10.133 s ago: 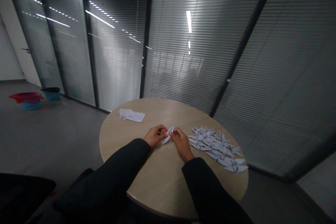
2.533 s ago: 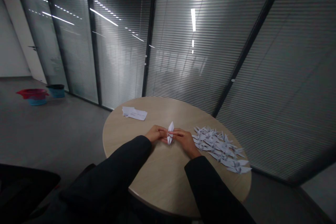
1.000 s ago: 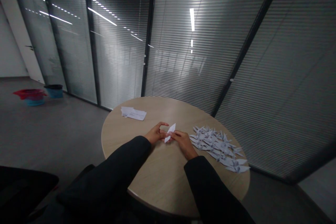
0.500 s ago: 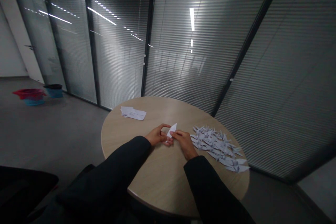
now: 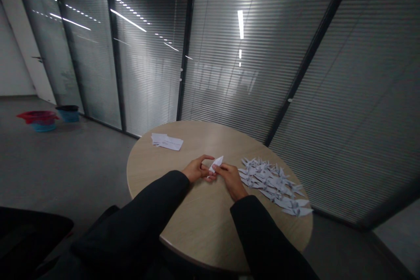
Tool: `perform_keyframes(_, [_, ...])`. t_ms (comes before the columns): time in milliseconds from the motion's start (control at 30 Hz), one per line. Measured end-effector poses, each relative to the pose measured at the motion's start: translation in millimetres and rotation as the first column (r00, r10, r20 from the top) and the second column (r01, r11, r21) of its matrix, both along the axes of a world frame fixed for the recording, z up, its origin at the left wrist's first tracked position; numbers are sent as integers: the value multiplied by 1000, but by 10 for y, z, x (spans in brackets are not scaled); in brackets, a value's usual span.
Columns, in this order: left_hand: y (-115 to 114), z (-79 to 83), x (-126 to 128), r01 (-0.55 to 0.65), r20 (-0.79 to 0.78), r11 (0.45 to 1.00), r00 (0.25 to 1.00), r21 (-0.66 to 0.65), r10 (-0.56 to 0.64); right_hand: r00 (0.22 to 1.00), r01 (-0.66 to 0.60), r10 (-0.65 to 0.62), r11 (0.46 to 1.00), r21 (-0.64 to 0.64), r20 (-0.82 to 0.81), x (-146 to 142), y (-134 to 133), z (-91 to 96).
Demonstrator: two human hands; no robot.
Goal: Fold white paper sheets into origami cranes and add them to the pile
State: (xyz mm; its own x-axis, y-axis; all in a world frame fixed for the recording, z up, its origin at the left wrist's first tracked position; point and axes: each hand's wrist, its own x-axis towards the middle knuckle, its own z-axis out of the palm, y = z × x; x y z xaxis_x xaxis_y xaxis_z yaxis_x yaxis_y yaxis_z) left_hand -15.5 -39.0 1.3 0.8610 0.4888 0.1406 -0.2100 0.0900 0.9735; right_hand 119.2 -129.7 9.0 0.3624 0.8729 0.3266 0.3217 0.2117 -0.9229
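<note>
Head view: white folded paper just right of the centre of the frame and below its mid-height, raised in both hands over a round wood-toned table, narrow and pointed, tilted with the tip toward the upper right. Right hand at the right side of the piece, with thumb and forefinger pinched together on its face. Left hand at the left side, forefinger arched over a gap above the thumb, other fingertips curled beneath the lower end; cannot tell how firm a hold on that side. Dark sleeves on both arms, running down to the bottom edge of the frame.

On the table toward the right of the frame, a crowded spread of white folded paper figures, pointed and overlapping, near the right wrist. Left of centre, near the far edge of the tabletop, a loose stack of white paper slips. At middle left of the frame, on the grey floor, a red-and-blue tub beside a dark-rimmed blue tub. Across the top, glass panels with blinds; at far upper left, a pale door.
</note>
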Motion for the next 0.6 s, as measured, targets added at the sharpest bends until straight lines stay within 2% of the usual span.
perform_keyframes(300, [-6,12,8,26,30,1000,999,-7,-26,996,37,-42,997,62,80,21,3,10])
perform_keyframes(467, [36,-33,24,46,-4,999,999,-7,-46,965,71,-101,989,129,243,36,3,11])
perform_keyframes(600, [79,-90,47,-4,-38,998,999,-59,2,934,18,-91,978,210,347,23,15,6])
